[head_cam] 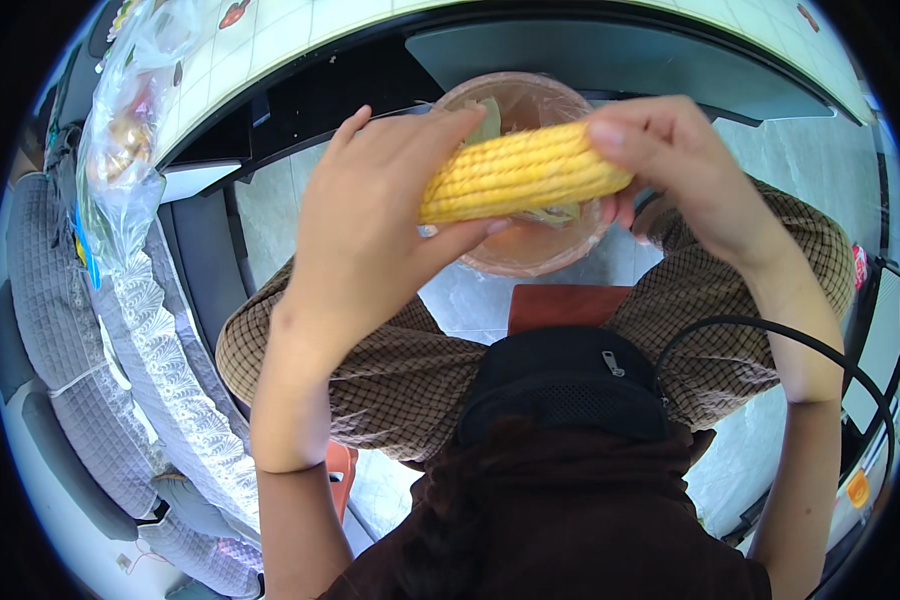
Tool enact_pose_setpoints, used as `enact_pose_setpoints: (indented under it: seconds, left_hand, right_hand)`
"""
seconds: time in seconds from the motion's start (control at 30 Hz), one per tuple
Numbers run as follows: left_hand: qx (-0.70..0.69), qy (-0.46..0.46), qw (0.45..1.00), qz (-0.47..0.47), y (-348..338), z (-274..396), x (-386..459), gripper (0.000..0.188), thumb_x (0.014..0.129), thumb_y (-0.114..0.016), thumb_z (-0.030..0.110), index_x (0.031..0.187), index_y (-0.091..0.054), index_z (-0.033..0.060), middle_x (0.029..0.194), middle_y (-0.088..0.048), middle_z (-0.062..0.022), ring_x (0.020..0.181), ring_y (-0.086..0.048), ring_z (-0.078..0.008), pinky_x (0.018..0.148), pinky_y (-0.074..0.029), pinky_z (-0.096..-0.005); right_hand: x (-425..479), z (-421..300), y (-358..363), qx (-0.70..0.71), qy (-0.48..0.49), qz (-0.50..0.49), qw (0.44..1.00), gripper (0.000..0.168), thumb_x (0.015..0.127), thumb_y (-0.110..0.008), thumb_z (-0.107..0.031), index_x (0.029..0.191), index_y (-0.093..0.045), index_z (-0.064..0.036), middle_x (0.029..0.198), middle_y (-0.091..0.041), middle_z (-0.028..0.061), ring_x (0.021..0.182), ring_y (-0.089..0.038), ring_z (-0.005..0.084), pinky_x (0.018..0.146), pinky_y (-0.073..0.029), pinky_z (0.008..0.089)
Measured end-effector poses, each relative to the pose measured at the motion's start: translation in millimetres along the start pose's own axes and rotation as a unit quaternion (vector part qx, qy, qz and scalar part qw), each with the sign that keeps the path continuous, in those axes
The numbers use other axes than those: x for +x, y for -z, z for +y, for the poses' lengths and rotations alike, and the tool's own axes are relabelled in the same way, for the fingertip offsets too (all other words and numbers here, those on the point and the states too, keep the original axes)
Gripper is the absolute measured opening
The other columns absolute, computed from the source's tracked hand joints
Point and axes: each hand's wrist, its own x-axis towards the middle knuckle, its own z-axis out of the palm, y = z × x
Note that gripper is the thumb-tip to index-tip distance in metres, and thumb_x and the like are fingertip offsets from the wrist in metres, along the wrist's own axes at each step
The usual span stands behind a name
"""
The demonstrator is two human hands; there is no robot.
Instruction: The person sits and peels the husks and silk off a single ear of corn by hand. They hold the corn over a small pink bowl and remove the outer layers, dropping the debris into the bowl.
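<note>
A husked yellow corn cob (pixel 525 176) lies nearly level between my two hands. My left hand (pixel 379 202) is wrapped round its left end, thumb below and fingers above. At the right end, my right hand (pixel 656 154) pinches the cob between thumb and fingers. Beneath the cob stands a round pinkish bin (pixel 529 259) lined with clear plastic. Pale green husk pieces (pixel 486 120) lie in it, partly hidden by the cob and my hands.
A table with a light tiled-pattern top (pixel 285 34) curves across the far side. Clear plastic bags with contents (pixel 124 142) rest at its left end. A sofa with quilted grey covers (pixel 67 322) stands at left. A black cable (pixel 795 330) loops past my right forearm.
</note>
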Motion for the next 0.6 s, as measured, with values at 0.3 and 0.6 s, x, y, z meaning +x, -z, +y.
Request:
enact_pose_setpoints:
  seconds: [0.3,0.6]
  left_hand:
    - [-0.056,0.123,0.991,-0.015,-6,11,1,0.039,0.069,-0.080,0.016,0.101,-0.061,0.0033,0.080,-0.066,-0.0111,0.072,-0.067,-0.0216,0.065,-0.050,-0.0276]
    - [-0.355,0.206,0.912,-0.017,-23,18,3,0.049,0.078,-0.075,0.027,0.111,-0.051,-0.0004,0.091,-0.065,-0.0179,0.083,-0.067,-0.0291,0.072,-0.051,-0.0343]
  right_hand:
    - [0,-1,0,0.043,0.007,0.032,0.999,0.045,0.097,-0.046,-0.037,0.114,-0.060,0.002,0.085,-0.067,0.0089,0.070,-0.066,0.0120,0.057,-0.053,0.0213]
    - [2,11,1,0.036,0.096,0.087,0.991,0.035,0.093,-0.058,-0.021,0.118,-0.060,0.002,0.101,-0.068,0.0100,0.092,-0.066,0.0141,0.076,-0.054,0.0236]
